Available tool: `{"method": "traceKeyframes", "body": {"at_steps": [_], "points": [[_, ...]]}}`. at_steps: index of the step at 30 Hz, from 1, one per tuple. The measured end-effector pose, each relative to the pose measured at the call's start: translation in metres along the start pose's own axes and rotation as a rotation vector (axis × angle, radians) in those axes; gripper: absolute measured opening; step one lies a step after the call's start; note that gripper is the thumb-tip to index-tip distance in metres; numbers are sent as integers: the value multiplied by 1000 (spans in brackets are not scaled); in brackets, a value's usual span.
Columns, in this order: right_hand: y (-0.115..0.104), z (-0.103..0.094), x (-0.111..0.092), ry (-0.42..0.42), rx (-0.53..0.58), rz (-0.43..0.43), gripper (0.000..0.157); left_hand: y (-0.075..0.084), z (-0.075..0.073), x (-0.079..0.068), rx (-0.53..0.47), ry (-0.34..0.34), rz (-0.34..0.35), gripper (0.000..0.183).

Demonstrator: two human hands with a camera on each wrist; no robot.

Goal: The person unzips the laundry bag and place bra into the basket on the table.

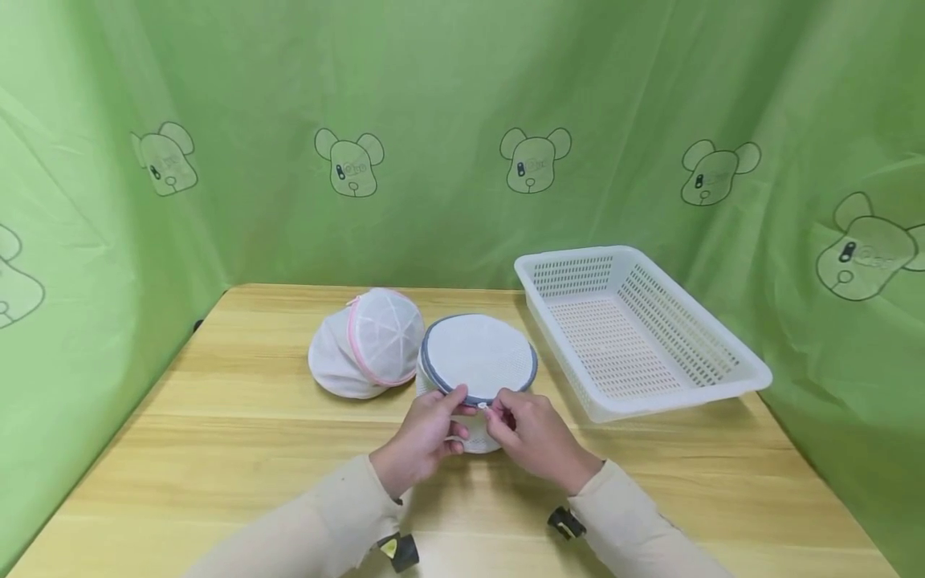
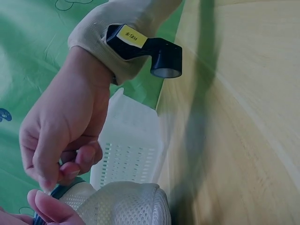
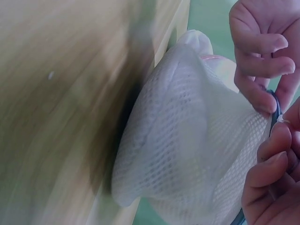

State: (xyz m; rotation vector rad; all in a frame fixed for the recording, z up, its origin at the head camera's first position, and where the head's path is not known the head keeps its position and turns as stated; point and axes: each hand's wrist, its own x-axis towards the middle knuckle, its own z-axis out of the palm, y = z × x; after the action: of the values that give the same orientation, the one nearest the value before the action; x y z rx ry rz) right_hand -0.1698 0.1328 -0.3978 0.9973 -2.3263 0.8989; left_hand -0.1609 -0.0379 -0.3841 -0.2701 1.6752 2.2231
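Note:
A white mesh laundry bag (image 1: 477,353) with a dark blue-grey zipped rim stands upright at the middle of the table. My left hand (image 1: 426,433) pinches its rim at the near side, thumb on top and the other fingers loosely bent below. Close beside it, my right hand (image 1: 538,433) pinches the small white zipper pull (image 1: 482,406) between thumb and forefinger. In the right wrist view the bag's mesh side (image 3: 183,140) looks slack and creased. Left of this bag, a second white laundry bag (image 1: 386,333) with a pink zipped rim lies tilted.
A white perforated plastic basket (image 1: 679,397) stands at the right of the wooden table (image 1: 253,449). Green curtains (image 1: 441,225) with printed bear heads hang behind and on both sides. Each wrist carries a small black camera (image 1: 566,523).

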Motion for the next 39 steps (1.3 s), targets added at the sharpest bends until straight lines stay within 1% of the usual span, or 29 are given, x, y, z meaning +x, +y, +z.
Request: {"method": "traceKeyframes", "body": {"at_steps": [8,12,19,26,33,36,39], "points": [[5,-2,-3,0,-4,8,21,3,-4,1,4,-13,-14,29],[8,-2,-4,5,-7,5,21,4,-5,0,4,-8,-20,29],[12,-4,-6,27,-29,15,20,4,-8,0,-5,-10,-11,27],[16,-6,-8,27,-43,31,22,4,-12,0,-11,-10,-11,26],[19,-8,-9,36,-50,20,23,4,-14,-1,1,-26,-11,24],[22,-9,-10,49,-57,39,24,4,-14,-1,-9,-23,-8,23],[24,-12,-12,56,-66,78,25,5,-15,-1,-21,-12,-8,21]]}}
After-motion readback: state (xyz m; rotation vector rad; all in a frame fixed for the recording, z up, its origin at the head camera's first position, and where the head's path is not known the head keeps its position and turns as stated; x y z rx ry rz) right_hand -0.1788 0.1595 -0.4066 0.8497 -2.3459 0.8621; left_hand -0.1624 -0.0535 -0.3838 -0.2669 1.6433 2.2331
